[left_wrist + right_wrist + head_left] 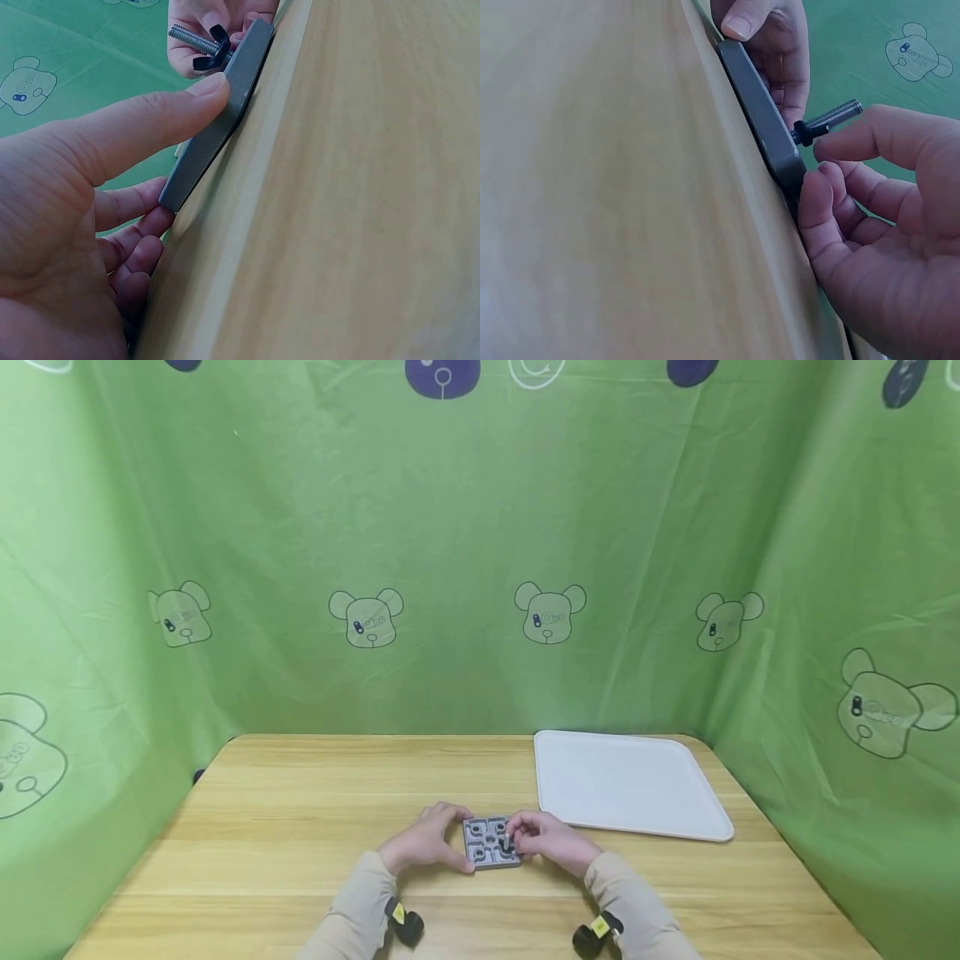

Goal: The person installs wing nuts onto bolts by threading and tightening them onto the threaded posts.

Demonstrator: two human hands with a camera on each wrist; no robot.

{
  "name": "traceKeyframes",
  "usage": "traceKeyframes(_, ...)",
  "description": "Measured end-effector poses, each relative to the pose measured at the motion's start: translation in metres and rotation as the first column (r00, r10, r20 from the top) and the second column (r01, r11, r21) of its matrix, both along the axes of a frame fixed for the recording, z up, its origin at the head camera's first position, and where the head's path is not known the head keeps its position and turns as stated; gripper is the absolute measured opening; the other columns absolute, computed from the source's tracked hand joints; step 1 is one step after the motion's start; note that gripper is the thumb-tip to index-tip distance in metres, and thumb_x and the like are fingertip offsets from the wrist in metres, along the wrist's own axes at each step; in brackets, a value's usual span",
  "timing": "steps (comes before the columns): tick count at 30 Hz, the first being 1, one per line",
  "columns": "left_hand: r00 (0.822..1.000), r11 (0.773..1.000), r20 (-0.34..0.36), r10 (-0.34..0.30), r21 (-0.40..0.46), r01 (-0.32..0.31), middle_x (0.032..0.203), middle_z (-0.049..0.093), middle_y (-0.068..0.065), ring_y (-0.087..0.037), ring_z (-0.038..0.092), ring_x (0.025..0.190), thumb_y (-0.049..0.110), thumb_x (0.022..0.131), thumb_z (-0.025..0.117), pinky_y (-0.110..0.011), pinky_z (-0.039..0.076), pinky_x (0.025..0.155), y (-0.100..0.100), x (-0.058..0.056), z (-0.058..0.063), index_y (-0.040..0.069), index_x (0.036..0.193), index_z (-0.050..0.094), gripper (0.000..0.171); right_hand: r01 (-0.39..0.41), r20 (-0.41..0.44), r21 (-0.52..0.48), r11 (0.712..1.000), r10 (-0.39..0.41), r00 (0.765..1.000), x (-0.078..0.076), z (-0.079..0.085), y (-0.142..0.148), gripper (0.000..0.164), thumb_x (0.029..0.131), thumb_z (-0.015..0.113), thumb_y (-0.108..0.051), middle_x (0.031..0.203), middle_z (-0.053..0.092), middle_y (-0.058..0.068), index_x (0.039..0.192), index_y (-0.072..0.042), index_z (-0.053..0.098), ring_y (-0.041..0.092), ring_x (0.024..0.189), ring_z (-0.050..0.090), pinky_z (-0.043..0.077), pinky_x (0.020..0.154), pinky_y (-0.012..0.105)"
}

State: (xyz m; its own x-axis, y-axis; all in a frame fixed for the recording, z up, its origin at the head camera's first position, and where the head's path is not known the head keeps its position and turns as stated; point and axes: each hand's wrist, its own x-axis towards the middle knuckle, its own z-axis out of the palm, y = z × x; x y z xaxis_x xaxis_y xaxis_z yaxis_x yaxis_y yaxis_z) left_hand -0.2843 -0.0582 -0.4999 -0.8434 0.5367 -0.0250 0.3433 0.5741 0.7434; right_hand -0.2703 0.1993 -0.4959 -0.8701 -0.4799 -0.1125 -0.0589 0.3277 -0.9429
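A square grey metal plate (491, 853), with recesses and holes in its upper face, lies on the table in front of me. My left hand (422, 841) grips its left side, thumb on the near edge and fingers toward the far edge. From the plate's right part rises a threaded bolt (841, 113) carrying a black wing nut (217, 51). My right hand (557, 842) has its fingers curled at the wing nut, one fingertip against a wing. In the right wrist view its other fingers bend beside the plate's edge; their exact contact is partly hidden.
A white tray (630, 781) lies at the table's back right, beyond my right hand. The wooden table (315, 793) is bounded by green curtains (465, 685) behind and at both sides.
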Motion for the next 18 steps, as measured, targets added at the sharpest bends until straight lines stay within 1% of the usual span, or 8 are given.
traceKeyframes(4, 1.000, 1.000, -0.002, 0.000, -0.002, 0.000, 0.137, 0.051, -0.010, -0.031, 0.041, 0.126, 0.035, 0.063, 0.087, -0.058, 0.032, 0.111, 0.0001, -0.0001, 0.0001, 0.012, 0.133, 0.052, 0.082, 0.015, -0.018, 0.021, 1.000, -0.015, 1.000, 0.0009, 0.0007, -0.0013, 0.031, 0.074, 0.062, 0.001, 0.088, 0.054, 0.002, 0.104, 0.005, 0.059, 0.016, 0.085, 0.050, 0.046, 0.075, 0.022)
traceKeyframes(9, 1.000, 1.000, -0.005, -0.003, 0.000, 0.003, 0.137, 0.051, -0.010, -0.031, 0.041, 0.126, 0.035, 0.063, 0.087, -0.059, 0.032, 0.110, 0.0000, 0.0005, 0.0006, 0.012, 0.133, 0.053, 0.081, 0.029, -0.061, 0.050, 0.998, -0.026, 0.998, 0.0024, 0.0023, -0.0038, 0.028, 0.076, 0.067, -0.002, 0.086, 0.054, 0.002, 0.103, 0.005, 0.062, 0.015, 0.083, 0.049, 0.045, 0.071, 0.020)
traceKeyframes(15, 1.000, 1.000, -0.013, -0.009, -0.005, 0.009, 0.135, 0.051, -0.009, -0.030, 0.042, 0.124, 0.035, 0.063, 0.086, -0.058, 0.033, 0.110, -0.0001, 0.0007, 0.0019, 0.012, 0.133, 0.053, 0.081, 0.054, -0.061, 0.065, 0.996, -0.050, 0.997, 0.0020, 0.0011, -0.0069, 0.025, 0.077, 0.070, -0.004, 0.082, 0.051, -0.001, 0.099, 0.005, 0.062, 0.014, 0.078, 0.047, 0.044, 0.064, 0.018)
traceKeyframes(18, 1.000, 1.000, -0.014, -0.009, -0.009, 0.009, 0.135, 0.051, -0.009, -0.030, 0.042, 0.124, 0.036, 0.063, 0.086, -0.057, 0.033, 0.110, -0.0002, 0.0006, 0.0020, 0.012, 0.133, 0.053, 0.081, 0.066, -0.078, 0.081, 0.995, -0.060, 0.995, 0.0027, 0.0011, -0.0088, 0.024, 0.077, 0.071, -0.004, 0.080, 0.051, -0.001, 0.096, 0.004, 0.061, 0.013, 0.076, 0.047, 0.043, 0.062, 0.017)
